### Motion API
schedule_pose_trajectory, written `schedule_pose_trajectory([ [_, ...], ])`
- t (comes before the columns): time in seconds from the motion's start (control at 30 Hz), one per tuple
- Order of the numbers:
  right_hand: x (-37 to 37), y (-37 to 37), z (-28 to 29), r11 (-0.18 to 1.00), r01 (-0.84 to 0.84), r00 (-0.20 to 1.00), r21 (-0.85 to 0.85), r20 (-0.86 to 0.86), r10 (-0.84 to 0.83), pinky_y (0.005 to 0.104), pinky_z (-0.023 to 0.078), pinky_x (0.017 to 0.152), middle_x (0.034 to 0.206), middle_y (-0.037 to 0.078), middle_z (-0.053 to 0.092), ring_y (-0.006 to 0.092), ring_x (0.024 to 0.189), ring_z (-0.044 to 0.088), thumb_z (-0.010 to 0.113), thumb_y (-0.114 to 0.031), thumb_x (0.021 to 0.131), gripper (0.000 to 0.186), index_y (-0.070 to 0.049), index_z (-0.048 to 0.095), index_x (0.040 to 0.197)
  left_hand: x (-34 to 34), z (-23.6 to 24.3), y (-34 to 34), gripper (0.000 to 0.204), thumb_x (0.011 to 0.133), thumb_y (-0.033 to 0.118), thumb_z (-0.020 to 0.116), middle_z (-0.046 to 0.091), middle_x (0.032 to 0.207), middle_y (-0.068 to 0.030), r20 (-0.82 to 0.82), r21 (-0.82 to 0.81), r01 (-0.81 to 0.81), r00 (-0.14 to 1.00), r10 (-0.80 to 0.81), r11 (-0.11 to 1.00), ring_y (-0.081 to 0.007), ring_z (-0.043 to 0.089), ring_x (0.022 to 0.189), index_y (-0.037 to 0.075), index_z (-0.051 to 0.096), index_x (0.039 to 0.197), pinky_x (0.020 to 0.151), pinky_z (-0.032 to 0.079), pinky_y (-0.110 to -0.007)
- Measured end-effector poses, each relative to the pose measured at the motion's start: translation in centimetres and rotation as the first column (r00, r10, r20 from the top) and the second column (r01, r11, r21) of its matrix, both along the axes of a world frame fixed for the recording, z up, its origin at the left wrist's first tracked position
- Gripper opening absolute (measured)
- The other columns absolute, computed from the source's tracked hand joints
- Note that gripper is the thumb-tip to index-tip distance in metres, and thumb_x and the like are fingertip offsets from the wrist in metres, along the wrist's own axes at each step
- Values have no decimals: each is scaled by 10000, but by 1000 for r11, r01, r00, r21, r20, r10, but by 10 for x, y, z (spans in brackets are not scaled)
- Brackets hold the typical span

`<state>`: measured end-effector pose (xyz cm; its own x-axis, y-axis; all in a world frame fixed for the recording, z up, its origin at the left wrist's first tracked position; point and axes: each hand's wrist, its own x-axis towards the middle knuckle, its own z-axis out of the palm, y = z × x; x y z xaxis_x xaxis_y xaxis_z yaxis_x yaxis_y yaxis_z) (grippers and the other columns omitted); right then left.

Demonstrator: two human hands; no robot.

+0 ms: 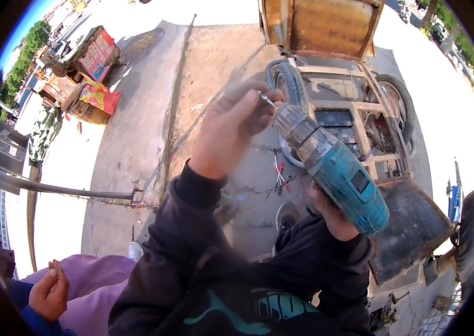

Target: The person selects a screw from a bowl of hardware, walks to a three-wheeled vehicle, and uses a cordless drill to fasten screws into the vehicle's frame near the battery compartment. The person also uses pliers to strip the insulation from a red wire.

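Observation:
My right hand (333, 214) is wrapped round the grip of a teal and grey cordless drill (349, 182), which points up and to the left. A short metal bit (267, 99) sticks out of its worn chuck (298, 127). At the bit's tip, my left hand (228, 126) is closed, thumb and fingers pinching it. The hand is slightly blurred, and whether something small sits on the tip is hidden. Beyond the drill stands a rusty cart frame (360, 105) with spoked wheels (288, 81) and a dark battery-like box (333, 119) inside it.
Red and black cable clips (279, 171) lie on the concrete. A rusty metal panel (329, 28) rises at the far end; a dark seat (472, 235) is at right. A person's hand (49, 291) and purple trousers (88, 280) are close on my left. Loaded carts (94, 56) stand far left.

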<state>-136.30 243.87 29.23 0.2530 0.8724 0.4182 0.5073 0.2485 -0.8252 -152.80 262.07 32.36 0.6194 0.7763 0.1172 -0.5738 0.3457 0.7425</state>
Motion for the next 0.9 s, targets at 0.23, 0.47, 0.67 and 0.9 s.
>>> schedule_pose_trajectory([
  [0.23, -8, 2, 23, 988, -118, 696, -95, -718, 14, 348, 516, 663, 824, 103, 645, 223, 710, 625, 704, -76, 853, 282, 46, 589, 1079, -2, 12, -1, 275, 987, 144, 556, 676, 1110, -171, -14, 159, -17, 1000, 20, 987, -197, 668, 981, -22, 587, 1204, 843, 538, -296],
  [0.47, -9, -2, 23, 994, -73, 681, -86, -732, -13, 338, 507, 661, 695, 88, 572, 221, 647, 605, 727, -180, 807, 389, 68, 558, 1055, 9, 41, -13, 274, 978, 129, 579, 688, 1061, -207, -116, 320, -117, 980, 162, 940, -167, 653, 807, -45, 600, 1188, 671, 512, -246],
  [0.67, 5, -1, 25, 959, -284, 438, 27, -885, 154, 374, 510, 692, 684, 56, 524, 207, 633, 580, 675, -245, 853, 407, 42, 526, 1100, 16, 45, -17, 309, 969, 154, 599, 684, 1068, -205, -40, 320, -99, 992, 118, 942, -197, 678, 931, -39, 593, 1209, 720, 540, -260],
  [0.9, 5, 9, 5, 833, -422, -8, 357, -921, 390, 394, 512, 750, 734, 48, 492, 202, 671, 556, 551, -228, 945, 365, 14, 490, 1211, 17, 39, -24, 442, 1024, 250, 503, 579, 1299, -138, 166, 191, 20, 985, -52, 981, -198, 597, 1144, -33, 453, 1360, 922, 518, -304],
])
